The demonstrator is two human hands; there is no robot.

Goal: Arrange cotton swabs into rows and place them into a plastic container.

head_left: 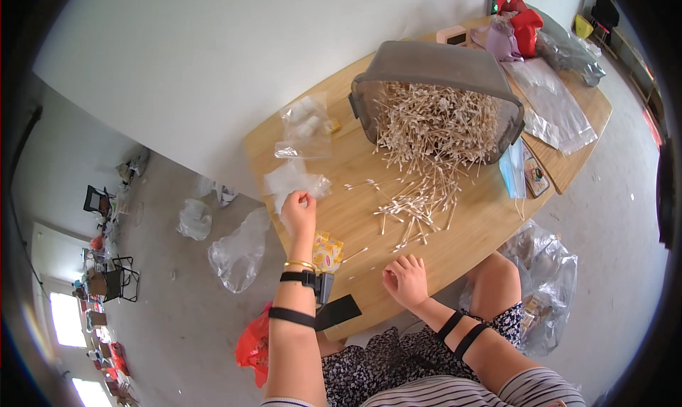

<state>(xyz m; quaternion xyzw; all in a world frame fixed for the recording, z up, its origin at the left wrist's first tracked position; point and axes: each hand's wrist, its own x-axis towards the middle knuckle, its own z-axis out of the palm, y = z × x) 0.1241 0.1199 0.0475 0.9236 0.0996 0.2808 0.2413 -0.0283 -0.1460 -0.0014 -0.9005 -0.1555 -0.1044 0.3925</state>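
My left hand point(298, 211) reaches to the table's left edge and pinches a small clear plastic bag point(293, 181) from a loose stack there. My right hand point(406, 279) rests on the wooden table point(355, 215) near its front edge, fingers curled, holding nothing I can see. Ahead of it lies a scattered pile of cotton swabs point(415, 208). A grey plastic bin point(440, 87) lies tipped on its side, with many more swabs spilling out of it. A small yellow packet point(327, 252) sits beside my left wrist.
Another clear bag point(305, 126) lies at the far left of the table. A blue face mask point(513, 169), large clear bags point(554, 101) and red bags point(522, 19) sit at the right and far end. Plastic bags lie on the floor point(238, 250).
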